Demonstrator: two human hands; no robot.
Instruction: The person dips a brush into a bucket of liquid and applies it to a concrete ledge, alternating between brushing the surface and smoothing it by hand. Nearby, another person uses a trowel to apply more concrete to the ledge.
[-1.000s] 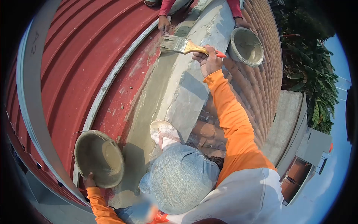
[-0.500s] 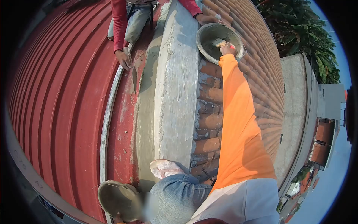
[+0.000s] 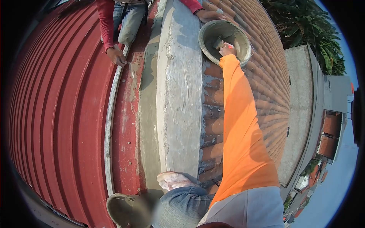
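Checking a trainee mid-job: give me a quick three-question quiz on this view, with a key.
1. Which tool is the person's right hand holding inside the upper bucket?

2. True or false: the co-worker's sleeve is the same colour as the person's own sleeve.

3. Fill in the blank: across the raised cement ridge from the red metal roof, the surface is covered with ____.

Key:
1. A brush.
2. False: the co-worker's is red, the person's own is orange.
3. Tiles.
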